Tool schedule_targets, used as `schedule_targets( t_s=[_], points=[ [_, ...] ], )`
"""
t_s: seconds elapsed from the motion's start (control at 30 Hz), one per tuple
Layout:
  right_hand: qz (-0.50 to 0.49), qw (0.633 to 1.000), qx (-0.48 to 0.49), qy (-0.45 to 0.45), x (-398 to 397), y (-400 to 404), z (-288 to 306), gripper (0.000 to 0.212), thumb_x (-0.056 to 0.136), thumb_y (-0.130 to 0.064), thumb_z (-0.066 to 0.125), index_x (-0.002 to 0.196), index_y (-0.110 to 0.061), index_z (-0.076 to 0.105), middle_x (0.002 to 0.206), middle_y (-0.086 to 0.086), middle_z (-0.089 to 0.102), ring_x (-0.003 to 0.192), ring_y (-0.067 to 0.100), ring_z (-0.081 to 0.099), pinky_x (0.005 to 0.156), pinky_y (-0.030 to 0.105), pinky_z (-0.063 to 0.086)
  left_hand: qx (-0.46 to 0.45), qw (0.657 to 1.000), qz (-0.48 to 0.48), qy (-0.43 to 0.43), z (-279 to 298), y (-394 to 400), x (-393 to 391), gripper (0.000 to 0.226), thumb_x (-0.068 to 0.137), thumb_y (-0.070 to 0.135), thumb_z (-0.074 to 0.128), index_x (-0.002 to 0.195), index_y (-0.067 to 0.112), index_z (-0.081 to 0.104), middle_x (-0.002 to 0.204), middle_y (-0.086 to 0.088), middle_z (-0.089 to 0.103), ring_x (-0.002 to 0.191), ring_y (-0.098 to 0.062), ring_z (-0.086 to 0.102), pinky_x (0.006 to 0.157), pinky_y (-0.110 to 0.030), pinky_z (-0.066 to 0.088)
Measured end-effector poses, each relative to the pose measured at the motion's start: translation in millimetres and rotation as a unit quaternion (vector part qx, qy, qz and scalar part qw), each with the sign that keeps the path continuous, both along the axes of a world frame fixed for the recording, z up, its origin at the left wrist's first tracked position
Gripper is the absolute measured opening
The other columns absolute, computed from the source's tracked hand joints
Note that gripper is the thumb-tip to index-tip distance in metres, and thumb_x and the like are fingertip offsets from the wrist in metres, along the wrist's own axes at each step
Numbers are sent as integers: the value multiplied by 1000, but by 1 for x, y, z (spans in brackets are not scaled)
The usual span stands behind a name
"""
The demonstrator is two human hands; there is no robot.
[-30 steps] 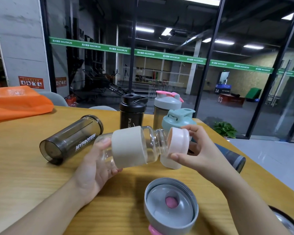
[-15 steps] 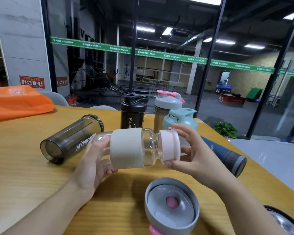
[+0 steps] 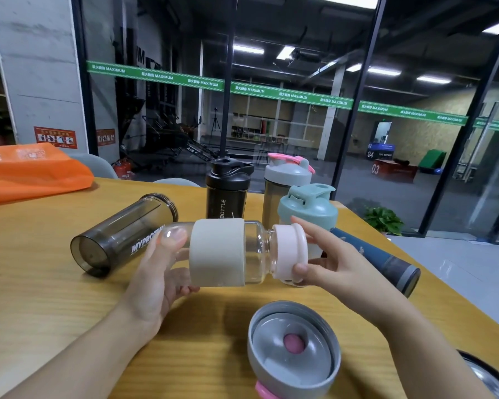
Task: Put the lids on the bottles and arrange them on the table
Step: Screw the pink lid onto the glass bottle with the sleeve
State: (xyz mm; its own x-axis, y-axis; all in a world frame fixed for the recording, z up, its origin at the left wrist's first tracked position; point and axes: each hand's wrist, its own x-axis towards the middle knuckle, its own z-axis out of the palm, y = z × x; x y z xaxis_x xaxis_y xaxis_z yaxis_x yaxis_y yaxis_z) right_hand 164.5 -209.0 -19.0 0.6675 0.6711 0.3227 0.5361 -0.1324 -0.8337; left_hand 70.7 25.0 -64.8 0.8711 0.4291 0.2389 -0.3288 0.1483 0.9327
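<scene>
1. Right hand [image 3: 329,260]: thumb and fingers curled round the pink lid [image 3: 289,252], which sits over the neck of the glass bottle [image 3: 228,253]; whether it is fully seated cannot be told.
2. Left hand [image 3: 159,280]: wrapped round the bottle's base end, thumb on the clear glass beside the grey sleeve.
3. Key relation: the bottle is held above the table [image 3: 26,283] with its long axis level, mouth toward the right hand (so any turning falls to that hand, the left bracing).
4. Contents: the glass bottle appears empty.
5. Outward: a smoky bottle [image 3: 121,236] lies on its side, lidless and empty; a grey lid [image 3: 293,345] lies inverted nearest the person; a blue bottle [image 3: 383,262] lies on its side at right.
6. Standing capped behind: black shaker [image 3: 228,191], pink-capped shaker [image 3: 285,180], teal shaker [image 3: 308,208].
</scene>
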Motion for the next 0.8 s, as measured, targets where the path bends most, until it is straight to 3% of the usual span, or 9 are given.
schedule_targets(
  t_s=[0.13,0.27,0.4,0.53,0.6,0.7,0.8],
  points=[
    [-15,999,11,44,1,1,0,60,67,-54,61,122,-29,57,98,7,67,73,24,71,68,28,56,9,1000,2,-10,0,-2,-1,73,57,60,58,117,17,54,82,3,69,56,-15,58,51,-29,36],
    [-49,998,7,34,0,3,0,60,64,-66,52,101,-19,63,69,-2,68,60,18,67,58,26,53,6,1000,-9,-9,0,-4,0,77,57,60,58,119,14,52,80,1,67,56,-15,58,47,-27,37],
    [-61,998,-16,16,0,3,1,75,66,-71,45,94,-4,63,58,-3,65,53,16,61,55,30,51,10,1000,-10,-3,-1,-3,-1,83,57,62,58,127,20,51,102,-16,62,63,-18,56,49,-28,38],
    [-55,998,-3,24,-2,3,1,71,65,-70,45,98,-10,66,66,-3,67,61,16,65,62,31,55,7,1000,-5,-4,-1,-3,0,80,57,61,58,123,17,52,99,-10,61,59,-17,56,47,-26,38],
    [-33,999,13,41,-3,4,1,62,63,-65,54,108,-23,62,84,-4,71,72,19,70,68,31,58,12,1000,-2,-6,0,-2,0,74,58,61,57,118,18,55,94,-5,65,57,-15,58,48,-27,37],
    [0,998,25,62,-2,0,1,74,63,-47,73,130,-43,43,119,-14,60,89,23,72,80,35,58,9,1000,5,-5,0,-1,-1,68,59,61,56,113,21,58,95,-4,65,58,-15,59,53,-31,37],
    [26,999,24,39,-2,-3,3,70,68,-26,81,125,-51,47,126,-14,56,94,29,69,86,42,56,3,1000,11,4,1,0,-1,66,59,61,57,113,23,57,95,-4,65,59,-15,60,53,-31,37]
  ],
)
